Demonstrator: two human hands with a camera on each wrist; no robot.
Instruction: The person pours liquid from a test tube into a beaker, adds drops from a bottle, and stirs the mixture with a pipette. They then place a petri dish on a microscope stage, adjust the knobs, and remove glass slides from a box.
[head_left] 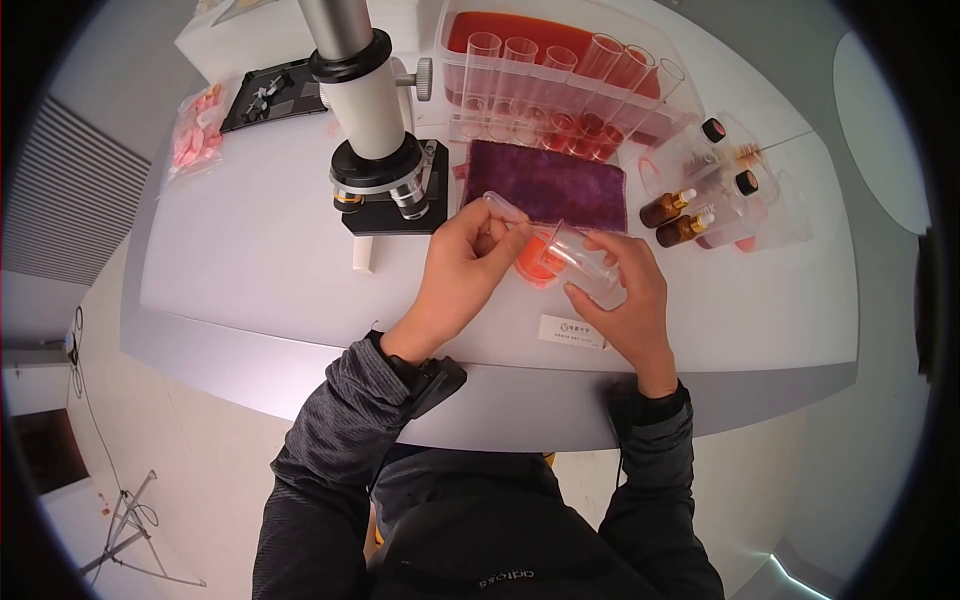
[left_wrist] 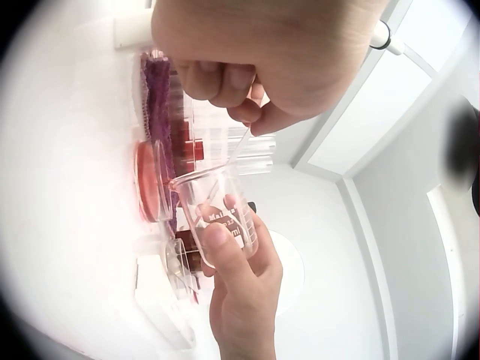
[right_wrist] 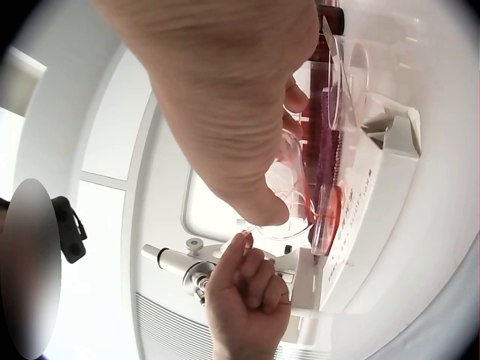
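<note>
At the far left of the white table (head_left: 250, 250), we see a bag (head_left: 197, 135) of pink pieces, then a black tray (head_left: 240, 112) with small parts on it, then a microscope (head_left: 370, 115) with a pale body and a black base. Next we come to the person's left hand (head_left: 465, 260), its thumb and forefinger pinching a thin clear stick (head_left: 505, 208). This stick looks colourless and slants toward the mouth of a beaker (head_left: 585, 263); we cannot tell how far its tip reaches. Low between the hands, a round clear dish (head_left: 541, 284) sits on the table, bright orange-red within, close to the near edge of a purple cloth (head_left: 550, 180). Behind the cloth we find a row of clear test tubes (head_left: 519, 75), some reddish low down, beside a see-through tub (head_left: 655, 128) with red contents. Held up beside the dish, the beaker is see-through, printed on its side and tipped well over, its lip near the dish and faintly pink. We see the right hand (head_left: 638, 290) grasping it between thumb and fingers, with a small white box (head_left: 570, 331) on the table nearby. Farther right lie two brown bottles (head_left: 675, 230) with gold-and-white tops, next to clear containers (head_left: 770, 215).
</note>
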